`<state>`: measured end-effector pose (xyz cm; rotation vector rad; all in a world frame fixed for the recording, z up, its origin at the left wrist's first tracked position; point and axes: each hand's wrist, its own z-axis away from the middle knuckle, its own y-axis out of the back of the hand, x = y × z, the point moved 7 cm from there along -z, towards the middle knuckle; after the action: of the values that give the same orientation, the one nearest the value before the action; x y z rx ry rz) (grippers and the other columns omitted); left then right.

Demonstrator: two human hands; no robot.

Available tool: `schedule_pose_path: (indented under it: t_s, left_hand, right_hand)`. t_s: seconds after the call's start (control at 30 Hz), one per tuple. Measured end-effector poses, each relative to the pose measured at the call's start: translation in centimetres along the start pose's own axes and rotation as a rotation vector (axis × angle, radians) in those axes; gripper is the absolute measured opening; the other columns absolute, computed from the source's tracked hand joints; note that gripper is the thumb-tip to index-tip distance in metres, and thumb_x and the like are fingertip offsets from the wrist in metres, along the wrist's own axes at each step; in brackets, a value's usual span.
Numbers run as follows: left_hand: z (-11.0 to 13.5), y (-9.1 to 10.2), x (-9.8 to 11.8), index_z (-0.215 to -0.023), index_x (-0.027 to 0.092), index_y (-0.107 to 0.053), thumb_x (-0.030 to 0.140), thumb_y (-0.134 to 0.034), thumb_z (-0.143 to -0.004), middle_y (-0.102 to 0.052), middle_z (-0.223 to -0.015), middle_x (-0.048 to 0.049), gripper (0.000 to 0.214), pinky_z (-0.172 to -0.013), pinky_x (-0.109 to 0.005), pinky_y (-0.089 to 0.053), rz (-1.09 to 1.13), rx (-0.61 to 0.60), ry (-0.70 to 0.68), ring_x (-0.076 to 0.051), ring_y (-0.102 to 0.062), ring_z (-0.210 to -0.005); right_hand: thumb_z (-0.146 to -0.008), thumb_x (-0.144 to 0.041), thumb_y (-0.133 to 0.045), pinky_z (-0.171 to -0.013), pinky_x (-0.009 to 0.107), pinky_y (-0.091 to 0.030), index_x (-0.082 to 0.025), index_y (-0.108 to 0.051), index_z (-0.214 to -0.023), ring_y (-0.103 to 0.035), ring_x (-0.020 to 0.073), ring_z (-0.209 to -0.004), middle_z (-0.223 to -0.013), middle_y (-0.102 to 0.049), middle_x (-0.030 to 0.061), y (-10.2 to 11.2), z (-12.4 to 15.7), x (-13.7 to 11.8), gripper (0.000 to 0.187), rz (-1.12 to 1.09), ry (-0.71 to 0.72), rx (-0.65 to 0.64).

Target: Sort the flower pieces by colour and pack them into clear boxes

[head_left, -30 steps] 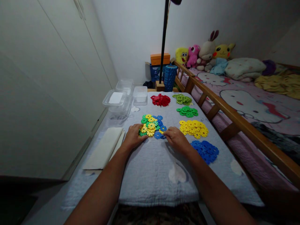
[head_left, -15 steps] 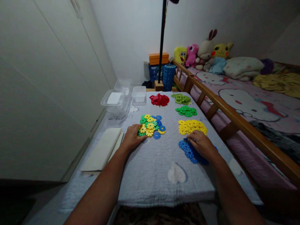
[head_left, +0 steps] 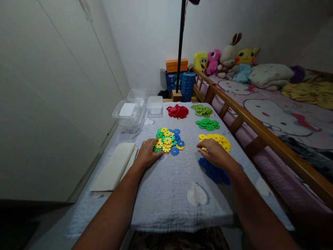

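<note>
Left grip (head_left: 148, 154) touches mixed pile (head_left: 168, 140) (five sorted piles (head_left: 207, 124) beside).

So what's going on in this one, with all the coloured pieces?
A person's left hand rests on the near edge of a mixed pile of flower-shaped pieces on a quilt. The right hand hovers palm down between the yellow pile and blue pile. A red pile, light green pile and green pile lie farther back.

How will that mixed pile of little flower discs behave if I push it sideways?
The mixed pile looks like loose, thin, flat discs, so it would probably spread and scatter rather than slide as one. Being flat, they likely won't roll. The soft quilt may snag and slow them.
</note>
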<state>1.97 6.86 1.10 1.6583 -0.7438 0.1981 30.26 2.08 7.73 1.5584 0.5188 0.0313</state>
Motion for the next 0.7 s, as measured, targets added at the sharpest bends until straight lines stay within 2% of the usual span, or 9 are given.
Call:
schedule_pose_path:
  t_s: [0.17, 0.3, 0.47, 0.7]
  left_hand:
    - [0.0, -0.1, 0.0, -0.125, 0.022, -0.06, 0.038, -0.079, -0.075, -0.066, -0.127, -0.0109, 0.056, -0.106, -0.047, -0.044, 0.003, 0.005, 0.001, -0.031, -0.058, -0.121]
    - [0.1, 0.1, 0.2, -0.125, 0.022, -0.061, 0.037, -0.079, -0.074, -0.066, -0.127, -0.0112, 0.056, -0.106, -0.047, -0.045, 0.006, 0.009, 0.008, -0.032, -0.059, -0.12]
    - [0.1, 0.0, 0.2, -0.125, 0.023, -0.061, 0.037, -0.08, -0.074, -0.066, -0.127, -0.0109, 0.057, -0.107, -0.048, -0.044, 0.016, 0.008, 0.009, -0.032, -0.058, -0.121]
    - [0.0, -0.1, 0.0, -0.125, 0.022, -0.06, 0.038, -0.079, -0.074, -0.066, -0.127, -0.0113, 0.057, -0.107, -0.048, -0.044, 0.003, 0.013, 0.006, -0.032, -0.058, -0.121]
  right_hand:
    - [-0.092, -0.024, -0.065, -0.094, 0.035, -0.044, -0.016, -0.074, -0.108, -0.063, 0.0272, -0.107, -0.112, -0.071, 0.0157, -2.9, -4.7, -3.7, 0.02, 0.126, 0.071, -0.124]
    - [-0.093, -0.032, -0.067, -0.094, 0.036, -0.044, -0.013, -0.071, -0.113, -0.06, 0.0297, -0.111, -0.117, -0.068, 0.0193, -5.2, -6.9, -4.3, 0.028, 0.155, 0.051, -0.121]
    - [-0.091, -0.023, -0.066, -0.093, 0.033, -0.043, -0.016, -0.07, -0.118, -0.06, 0.0264, -0.11, -0.116, -0.067, 0.0154, -6.2, -7.3, -3.5, 0.028, 0.115, 0.025, -0.089]
    - [-0.095, -0.02, -0.06, -0.094, 0.031, -0.043, -0.018, -0.076, -0.115, -0.061, 0.0226, -0.106, -0.111, -0.069, 0.0133, -5.7, -7.2, -2.5, 0.025, 0.047, 0.051, -0.058]
